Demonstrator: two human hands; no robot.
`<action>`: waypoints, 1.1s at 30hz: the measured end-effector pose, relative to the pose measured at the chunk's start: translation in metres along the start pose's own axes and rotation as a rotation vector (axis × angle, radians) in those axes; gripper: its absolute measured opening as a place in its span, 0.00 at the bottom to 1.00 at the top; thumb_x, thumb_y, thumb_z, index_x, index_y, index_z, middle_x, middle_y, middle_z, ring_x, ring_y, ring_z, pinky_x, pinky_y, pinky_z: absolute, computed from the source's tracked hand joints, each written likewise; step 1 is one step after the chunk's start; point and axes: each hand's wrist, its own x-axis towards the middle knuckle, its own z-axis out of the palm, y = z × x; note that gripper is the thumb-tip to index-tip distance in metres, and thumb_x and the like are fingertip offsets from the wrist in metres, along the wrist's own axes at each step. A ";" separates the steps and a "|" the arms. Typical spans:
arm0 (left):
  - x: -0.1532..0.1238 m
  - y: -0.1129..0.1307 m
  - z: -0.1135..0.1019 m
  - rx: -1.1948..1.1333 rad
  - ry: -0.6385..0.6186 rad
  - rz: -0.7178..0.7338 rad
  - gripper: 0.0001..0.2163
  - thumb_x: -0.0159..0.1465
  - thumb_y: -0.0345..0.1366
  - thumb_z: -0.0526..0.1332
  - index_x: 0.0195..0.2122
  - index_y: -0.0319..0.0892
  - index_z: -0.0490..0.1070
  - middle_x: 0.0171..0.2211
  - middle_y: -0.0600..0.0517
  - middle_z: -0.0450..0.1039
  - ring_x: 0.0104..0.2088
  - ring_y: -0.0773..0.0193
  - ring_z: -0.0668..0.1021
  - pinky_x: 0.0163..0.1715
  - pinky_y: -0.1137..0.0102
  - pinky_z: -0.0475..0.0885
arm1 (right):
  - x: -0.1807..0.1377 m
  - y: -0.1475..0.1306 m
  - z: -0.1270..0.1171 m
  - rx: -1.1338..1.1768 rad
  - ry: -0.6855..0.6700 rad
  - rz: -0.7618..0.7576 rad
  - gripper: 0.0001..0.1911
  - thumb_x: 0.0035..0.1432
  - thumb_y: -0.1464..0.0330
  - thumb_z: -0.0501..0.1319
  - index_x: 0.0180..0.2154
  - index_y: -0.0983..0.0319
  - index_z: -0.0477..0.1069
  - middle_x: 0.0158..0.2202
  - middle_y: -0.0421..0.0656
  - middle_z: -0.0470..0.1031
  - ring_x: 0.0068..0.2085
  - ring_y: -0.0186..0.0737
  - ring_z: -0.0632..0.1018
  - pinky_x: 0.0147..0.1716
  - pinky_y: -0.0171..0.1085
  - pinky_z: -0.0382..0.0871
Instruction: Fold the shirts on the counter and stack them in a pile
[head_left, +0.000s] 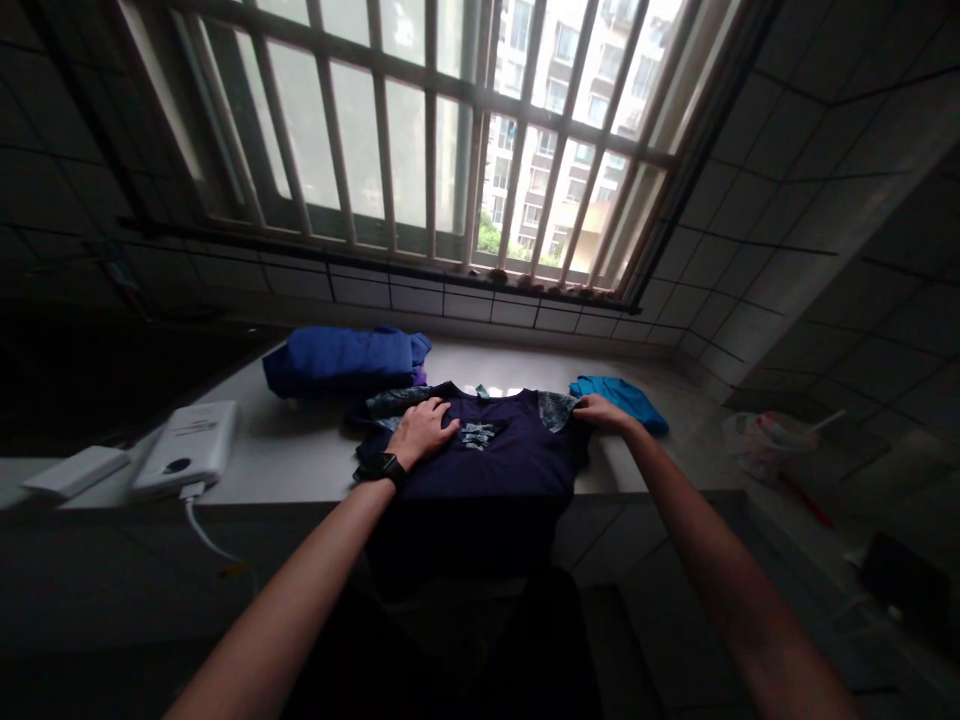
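A dark purple shirt (495,465) with grey patterned sleeves lies spread on the pale counter (300,450), its lower part hanging over the front edge. My left hand (421,430), with a black watch on the wrist, rests flat on the shirt's left chest, fingers spread. My right hand (600,411) sits at the shirt's right sleeve, fingers curled onto the sleeve's edge.
A folded blue garment (341,358) lies behind the shirt on the left, and a small teal cloth (622,398) on the right. A white device with a cable (187,448) and a white box (75,470) sit at the counter's left. A barred window (420,140) is behind.
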 end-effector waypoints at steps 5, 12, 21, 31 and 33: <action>0.002 -0.002 0.004 -0.010 0.027 0.002 0.22 0.67 0.45 0.55 0.57 0.42 0.75 0.61 0.41 0.71 0.59 0.48 0.74 0.59 0.60 0.66 | -0.005 0.005 0.005 0.210 0.066 0.076 0.10 0.61 0.70 0.55 0.39 0.64 0.75 0.26 0.40 0.72 0.26 0.36 0.72 0.27 0.32 0.67; 0.000 0.000 0.003 0.046 0.003 0.005 0.24 0.69 0.46 0.53 0.59 0.40 0.73 0.63 0.40 0.70 0.60 0.48 0.74 0.59 0.59 0.65 | -0.017 -0.017 0.005 0.480 0.189 -0.037 0.23 0.66 0.65 0.52 0.61 0.61 0.62 0.41 0.47 0.78 0.41 0.42 0.80 0.41 0.39 0.75; -0.002 -0.001 0.005 0.064 0.007 0.028 0.25 0.70 0.47 0.51 0.61 0.38 0.72 0.63 0.40 0.70 0.60 0.49 0.74 0.59 0.59 0.66 | -0.046 -0.061 0.068 0.305 -0.007 -0.632 0.24 0.68 0.55 0.53 0.58 0.58 0.71 0.65 0.50 0.69 0.66 0.48 0.69 0.66 0.50 0.59; -0.006 0.001 -0.001 0.046 -0.019 0.036 0.24 0.70 0.46 0.53 0.62 0.37 0.71 0.64 0.39 0.68 0.62 0.49 0.72 0.62 0.59 0.65 | -0.049 -0.062 0.104 -0.404 0.195 -0.366 0.26 0.72 0.68 0.46 0.67 0.61 0.63 0.70 0.50 0.60 0.68 0.49 0.66 0.71 0.56 0.45; -0.007 0.003 -0.003 0.058 -0.025 0.021 0.24 0.70 0.45 0.53 0.62 0.37 0.71 0.65 0.39 0.68 0.62 0.49 0.73 0.63 0.59 0.65 | -0.041 -0.052 0.094 -0.449 0.220 -0.313 0.25 0.70 0.71 0.47 0.65 0.61 0.66 0.68 0.51 0.64 0.67 0.51 0.68 0.71 0.57 0.44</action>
